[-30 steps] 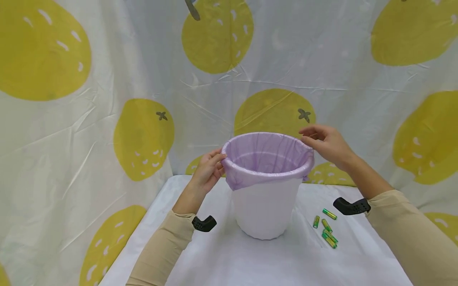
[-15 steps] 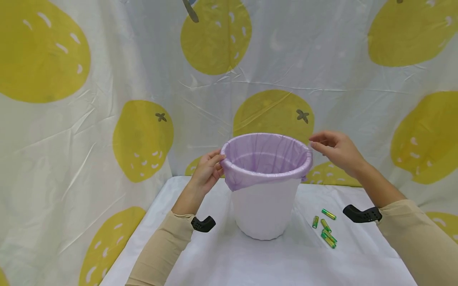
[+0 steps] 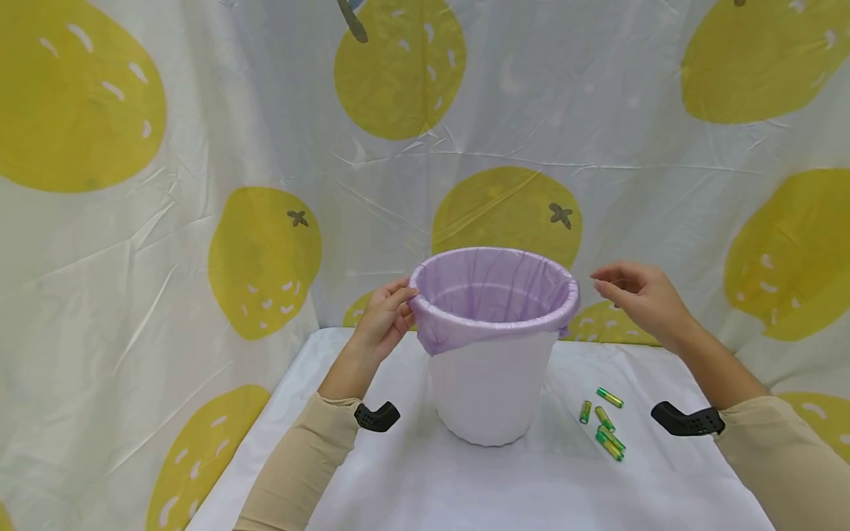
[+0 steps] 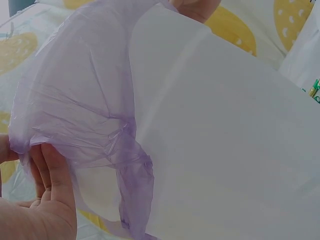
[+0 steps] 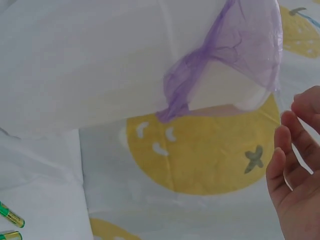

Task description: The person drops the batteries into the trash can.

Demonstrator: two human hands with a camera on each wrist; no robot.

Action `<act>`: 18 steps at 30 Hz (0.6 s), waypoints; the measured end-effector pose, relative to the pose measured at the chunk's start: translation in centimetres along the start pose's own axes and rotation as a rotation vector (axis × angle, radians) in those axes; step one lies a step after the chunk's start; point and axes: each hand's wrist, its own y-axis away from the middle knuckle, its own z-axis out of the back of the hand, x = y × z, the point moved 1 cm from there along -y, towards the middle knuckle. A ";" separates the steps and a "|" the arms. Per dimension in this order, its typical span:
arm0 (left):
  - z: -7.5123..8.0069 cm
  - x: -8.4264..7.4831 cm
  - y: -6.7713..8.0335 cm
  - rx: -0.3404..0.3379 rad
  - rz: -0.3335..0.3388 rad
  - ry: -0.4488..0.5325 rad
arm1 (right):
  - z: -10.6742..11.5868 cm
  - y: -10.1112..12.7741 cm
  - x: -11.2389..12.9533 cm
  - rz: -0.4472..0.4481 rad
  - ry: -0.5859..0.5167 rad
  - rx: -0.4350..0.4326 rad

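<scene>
- Bin liner [image 3: 496,302], sheer purple, folds over the rim of a white wastebasket [image 3: 491,391] standing mid-frame.
- Left hand [image 3: 387,317], left of frame centre, pinches the liner at the rim.
- Right hand [image 3: 640,296], right of frame centre, hovers near the wastebasket, apart from it, fingers loosely bent.
- Green-and-yellow batteries [image 3: 605,418] lie on white cloth [image 3: 505,487], lower right.

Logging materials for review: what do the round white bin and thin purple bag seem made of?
Round white bin: probably matte plastic, given its smooth, even wall. Thin purple bag: likely glossy plastic film; it creases, shines and looks see-through in places.
</scene>
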 end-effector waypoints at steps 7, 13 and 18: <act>0.0 0.0 0.1 0.002 -0.005 -0.005 | -0.2 0.8 -1.2 -0.016 -0.008 -0.007; 0.1 0.0 0.1 0.006 -0.007 -0.005 | -0.3 1.4 -1.9 -0.045 0.008 -0.006; 0.0 -0.1 0.1 0.005 -0.004 -0.014 | -0.4 2.2 -3.0 -0.065 0.032 0.000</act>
